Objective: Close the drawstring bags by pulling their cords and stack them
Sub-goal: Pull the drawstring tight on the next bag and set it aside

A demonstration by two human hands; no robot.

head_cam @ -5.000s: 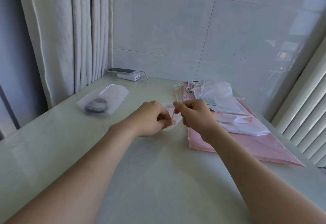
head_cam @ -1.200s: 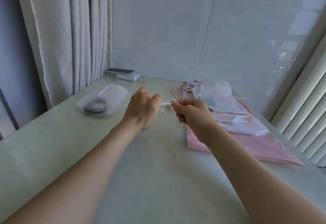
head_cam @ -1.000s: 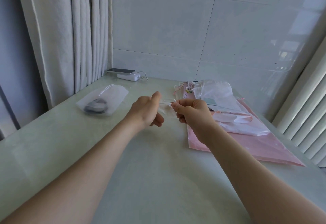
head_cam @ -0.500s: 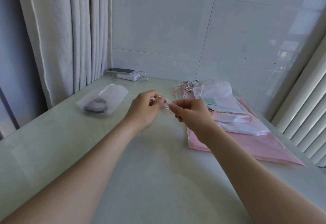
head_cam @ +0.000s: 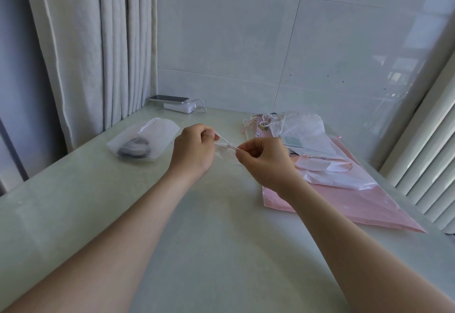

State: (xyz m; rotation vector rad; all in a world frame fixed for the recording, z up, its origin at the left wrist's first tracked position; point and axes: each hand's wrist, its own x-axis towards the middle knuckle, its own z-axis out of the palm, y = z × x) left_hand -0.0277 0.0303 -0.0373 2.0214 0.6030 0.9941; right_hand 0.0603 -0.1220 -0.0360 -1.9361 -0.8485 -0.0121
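A small sheer white drawstring bag [head_cam: 225, 154] hangs above the table between my hands. My left hand [head_cam: 193, 149] pinches one end of its white cord [head_cam: 225, 143], and my right hand [head_cam: 264, 160] pinches the other end. The cord runs almost taut between them. A frosted drawstring bag [head_cam: 157, 138] with a dark object inside lies on the table to the left. To the right sits a pile of white and pink bags [head_cam: 310, 140] on a large pink bag [head_cam: 349, 202].
A phone [head_cam: 168, 98] lies on a white power bank [head_cam: 179, 106] with a cable at the back of the pale green table [head_cam: 209, 251]. A curtain [head_cam: 98, 46] hangs at the left, and a tiled wall is behind. A ribbed radiator [head_cam: 428, 165] stands at the right.
My hands have drawn slightly apart, stretching the cord between them. Earlier my left hand shifted its fingers around the cord and re-pinched it. Five seconds ago both hands were lower and close together.
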